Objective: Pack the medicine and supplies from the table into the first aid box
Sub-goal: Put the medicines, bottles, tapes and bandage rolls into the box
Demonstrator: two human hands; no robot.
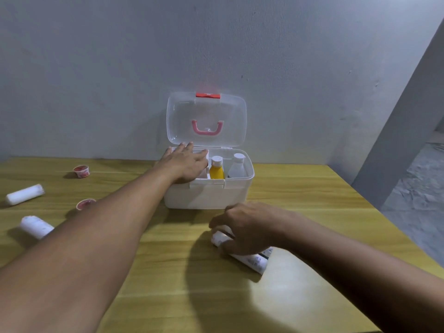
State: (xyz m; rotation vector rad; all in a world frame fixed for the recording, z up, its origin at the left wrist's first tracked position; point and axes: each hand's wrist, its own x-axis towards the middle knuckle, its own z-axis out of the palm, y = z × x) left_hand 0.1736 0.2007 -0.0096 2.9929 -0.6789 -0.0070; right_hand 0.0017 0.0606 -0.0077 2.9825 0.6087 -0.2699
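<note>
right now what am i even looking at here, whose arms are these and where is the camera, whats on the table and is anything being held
There is no machine here. The single picture comes from a camera worn on a person's head, looking forward and down, so the two bare arms are that person's own.

The left hand reaches into the left part of the open white first aid box, whose clear lid stands up against the wall. Whether it holds anything there cannot be seen. Inside the box on the right stand a yellow bottle and a clear bottle.

The right hand is closed over white wrapped rolls lying on the wooden table in front of the box.

On the left of the table lie two more white rolls and two small red cups.
</note>
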